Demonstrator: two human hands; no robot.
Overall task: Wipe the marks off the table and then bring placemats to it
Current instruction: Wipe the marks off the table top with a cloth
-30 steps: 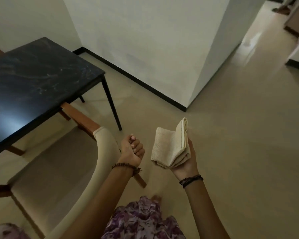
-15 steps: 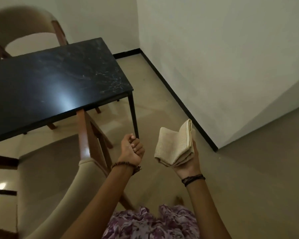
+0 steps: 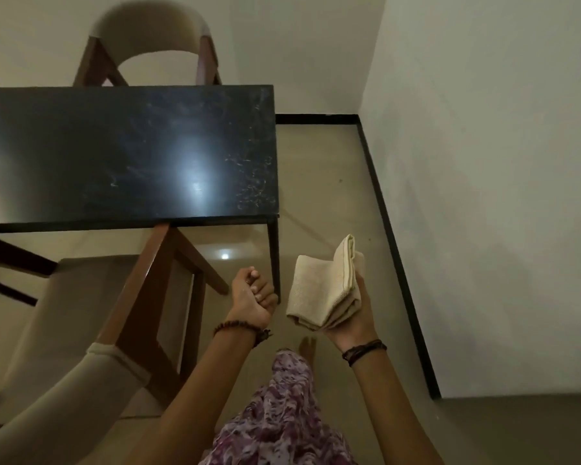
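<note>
A: Counting from head view: one table point(image 3: 125, 156), two chairs, near point(image 3: 81, 330) and far point(image 3: 151, 38).
B: Hands?
A: Right hand point(image 3: 353, 317) grips one folded cloth point(image 3: 322, 290), off the table's near right corner. Left hand point(image 3: 252, 300) curled into a fist, empty.
B: Marks?
A: Pale scuffs point(image 3: 249, 182) on the top's right side.
</note>
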